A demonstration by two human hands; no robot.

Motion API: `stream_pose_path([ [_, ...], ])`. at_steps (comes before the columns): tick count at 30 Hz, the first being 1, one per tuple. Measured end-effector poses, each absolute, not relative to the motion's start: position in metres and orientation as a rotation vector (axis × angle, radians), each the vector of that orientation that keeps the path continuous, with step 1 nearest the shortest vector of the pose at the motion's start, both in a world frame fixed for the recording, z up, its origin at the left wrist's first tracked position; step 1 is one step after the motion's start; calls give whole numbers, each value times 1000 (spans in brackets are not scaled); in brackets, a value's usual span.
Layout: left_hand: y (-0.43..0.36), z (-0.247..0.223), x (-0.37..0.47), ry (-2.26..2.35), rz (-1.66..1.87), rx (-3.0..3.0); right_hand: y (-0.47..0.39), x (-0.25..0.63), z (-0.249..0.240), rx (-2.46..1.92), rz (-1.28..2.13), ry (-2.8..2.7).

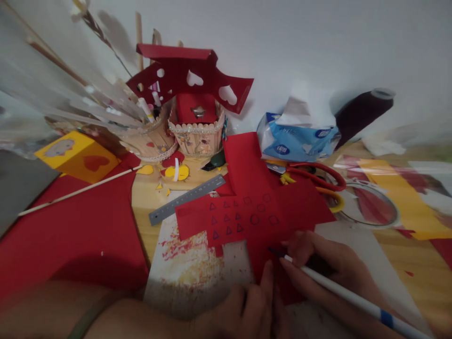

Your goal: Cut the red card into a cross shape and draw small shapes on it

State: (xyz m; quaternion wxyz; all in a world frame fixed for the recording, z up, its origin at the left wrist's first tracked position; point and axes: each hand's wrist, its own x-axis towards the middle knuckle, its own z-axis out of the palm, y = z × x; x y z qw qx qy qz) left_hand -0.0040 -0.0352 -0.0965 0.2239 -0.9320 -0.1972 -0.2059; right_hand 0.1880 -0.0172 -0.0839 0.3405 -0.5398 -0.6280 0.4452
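Observation:
A cross-like red paper cutout (pixel 296 202) lies in front of me, with triangles, circles and squares drawn on it in dark lines. My right hand (pixel 328 268) grips a white marker pen (pixel 339 285) with a blue band. The pen's dark tip touches or hovers just over the lower part of the paper; I cannot tell which. My left hand (pixel 247 306) has its fingers curled at the paper's lower edge, its index finger pressed on the red surface near the pen tip. Under the cutout is a stained white sheet (pixel 187 263).
A steel ruler (pixel 187 198) lies left of the cutout. Red-handled scissors (pixel 318 172) and a round clear-centred hoop (pixel 395 207) are on the right. Behind stand a wooden basket (pixel 197 141), a pen holder (pixel 151 141) and a tissue pack (pixel 300 139). A yellow box (pixel 76 155) sits left.

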Motion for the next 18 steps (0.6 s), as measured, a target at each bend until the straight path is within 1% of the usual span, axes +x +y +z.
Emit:
stream_pose_path([
  [3,-35,-93,-5,-550,-505,-2596,-15,189,-81,-1414,1143,-1700],
  [8,-36,-94,-5,-533,-513,-2576,-13,188,-79,-1406,1097,-1752],
  [11,-37,-96,-5,-554,-530,-2580,-13,187,-79,-1454,1107,-1668],
  [15,-38,-98,-5,-530,-469,-2568,-14,185,-79,-1499,1118,-1514],
  [18,-38,-100,-4,-562,-541,-2536,-14,185,-76,-1524,1085,-1499],
])
